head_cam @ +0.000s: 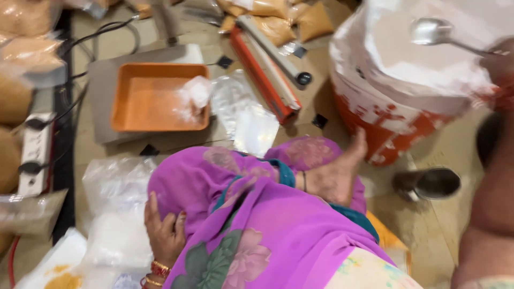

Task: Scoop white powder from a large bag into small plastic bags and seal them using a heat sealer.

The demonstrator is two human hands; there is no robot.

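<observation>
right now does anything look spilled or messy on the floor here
Yes. White powder is caked and smeared down the outside of the orange bucket. A little white heap sits loose in the orange tray on the scale. Yellow powder stains the white sheet at lower left.

Orange rectangular plastic tray (pixel 140 96) far left on grey scale platform (pixel 101 75); orange-and-grey bar heat sealer (pixel 267 69) right of it; white power strip (pixel 33 152) left edge; steel tumbler (pixel 431 183) near right.

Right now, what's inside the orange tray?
A crumpled clear plastic bag with white powder lies in the right part of the orange tray. The rest of the tray floor shows bare. What lies beneath the bag is hidden.
</observation>
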